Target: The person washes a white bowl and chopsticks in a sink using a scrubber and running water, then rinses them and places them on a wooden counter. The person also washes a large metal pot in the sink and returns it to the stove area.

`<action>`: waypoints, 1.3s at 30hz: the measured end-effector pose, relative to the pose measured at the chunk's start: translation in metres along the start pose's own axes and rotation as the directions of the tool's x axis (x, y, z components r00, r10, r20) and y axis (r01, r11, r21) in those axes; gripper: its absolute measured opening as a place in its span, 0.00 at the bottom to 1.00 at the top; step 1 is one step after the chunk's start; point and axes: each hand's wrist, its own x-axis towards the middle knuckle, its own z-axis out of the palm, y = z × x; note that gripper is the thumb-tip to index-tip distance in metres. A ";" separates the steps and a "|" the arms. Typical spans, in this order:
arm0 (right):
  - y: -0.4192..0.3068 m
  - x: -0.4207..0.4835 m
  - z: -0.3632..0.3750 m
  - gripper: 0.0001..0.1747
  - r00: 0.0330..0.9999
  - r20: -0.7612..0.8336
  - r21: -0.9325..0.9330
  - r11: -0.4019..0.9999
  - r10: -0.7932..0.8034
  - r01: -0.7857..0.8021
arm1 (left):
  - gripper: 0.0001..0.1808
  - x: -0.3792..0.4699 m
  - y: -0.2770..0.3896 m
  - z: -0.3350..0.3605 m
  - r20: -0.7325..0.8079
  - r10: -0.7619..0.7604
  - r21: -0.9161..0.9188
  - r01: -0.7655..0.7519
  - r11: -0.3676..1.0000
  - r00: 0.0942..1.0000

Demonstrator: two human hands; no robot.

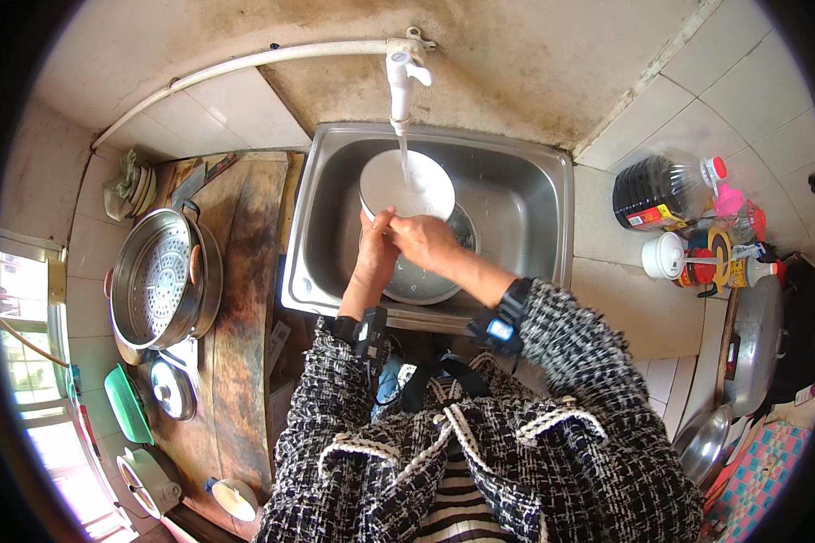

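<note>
A white bowl (380, 183) is tilted under the running tap (401, 88), with water streaming into it. My left hand (379, 250) grips its near rim. Close against it, my right hand (423, 239) also holds the near rim; some fingers of both hands are hidden. Below the bowl, a round metal basin (424, 285) with water in it stands in the stainless steel sink (516, 237). The bowl and my right forearm cover part of the basin.
Left of the sink, a wooden worktop (238, 285) holds a steamer pot (159, 278), a knife (190, 184), a green basket (128, 404) and a pot lid (173, 390). To the right are a large bottle of dark liquid (652, 193) and a white tub (663, 256).
</note>
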 end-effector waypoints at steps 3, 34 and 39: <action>0.007 -0.006 0.007 0.11 0.985 0.171 0.018 1.000 0.014 -0.018 | 0.28 -0.001 0.007 -0.006 -0.042 -0.062 0.120 0.066 0.991 0.997; 0.083 -0.070 -0.046 0.29 0.883 0.343 0.935 -0.022 0.322 -0.355 | 0.33 -0.128 0.003 -0.050 0.054 0.079 0.028 -0.080 0.996 0.995; 0.026 -0.043 -0.023 0.28 0.863 0.500 0.830 0.246 0.071 -0.501 | 0.28 -0.260 -0.013 -0.143 -0.303 0.168 -0.137 -0.217 0.966 0.938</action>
